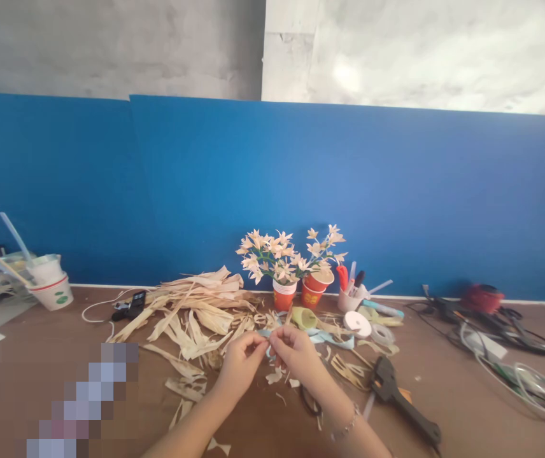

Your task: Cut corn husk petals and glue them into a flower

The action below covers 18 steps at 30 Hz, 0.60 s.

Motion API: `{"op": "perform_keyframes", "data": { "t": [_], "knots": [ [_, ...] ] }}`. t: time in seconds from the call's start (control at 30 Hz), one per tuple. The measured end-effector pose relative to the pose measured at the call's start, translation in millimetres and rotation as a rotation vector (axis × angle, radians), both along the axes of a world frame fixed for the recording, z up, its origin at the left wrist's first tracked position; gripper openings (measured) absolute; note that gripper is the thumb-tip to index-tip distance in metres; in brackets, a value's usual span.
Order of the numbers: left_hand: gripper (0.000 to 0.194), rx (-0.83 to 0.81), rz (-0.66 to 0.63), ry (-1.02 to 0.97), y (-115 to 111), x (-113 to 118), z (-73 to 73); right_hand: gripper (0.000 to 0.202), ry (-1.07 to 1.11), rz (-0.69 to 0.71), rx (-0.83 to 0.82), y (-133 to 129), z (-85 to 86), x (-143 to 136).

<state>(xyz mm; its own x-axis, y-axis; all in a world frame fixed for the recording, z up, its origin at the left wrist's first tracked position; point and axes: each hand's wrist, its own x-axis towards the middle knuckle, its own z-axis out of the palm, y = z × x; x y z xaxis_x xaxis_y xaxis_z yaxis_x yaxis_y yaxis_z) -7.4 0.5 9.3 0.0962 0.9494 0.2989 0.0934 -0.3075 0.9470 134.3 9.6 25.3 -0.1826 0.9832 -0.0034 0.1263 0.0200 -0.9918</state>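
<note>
My left hand (244, 361) and my right hand (296, 353) meet at the fingertips above the brown table. Each is closed in a pinch, and what lies between the fingers is too small to make out. Just behind them are a pale green roll (304, 317) and light blue strips (332, 339). Small pale scraps (274, 376) lie beneath my hands. Dry husks (205, 305) are heaped behind and to the left. Pale flowers (275, 251) on green stems stand in a red paper cup (284, 297).
Another red cup (311, 294) and a white cup of pens (350, 299) stand at the back. A black glue gun (403, 401) lies to the right, near a white tape roll (357, 324). Cables (487, 356) cover the far right. A white cup (53, 292) stands left.
</note>
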Motion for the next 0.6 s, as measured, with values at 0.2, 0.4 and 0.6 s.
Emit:
{"op": "perform_keyframes", "data": {
  "t": [0.2, 0.4, 0.6],
  "knots": [
    [0.018, -0.283, -0.142, -0.314, -0.5, 0.4, 2.1, 0.008, -0.289, -0.046, 0.324, -8.7, 8.3, 1.8],
    [0.032, -0.689, -0.399, -0.584, 1.9, -4.2, 6.8, 0.02, -0.37, 0.017, 0.375, -9.4, 4.0, 2.3],
    [0.039, -0.661, -0.376, -0.654, 5.1, -5.9, 1.3, 0.033, -0.423, 0.049, 0.441, -8.0, 6.7, 6.4]
  ]
}}
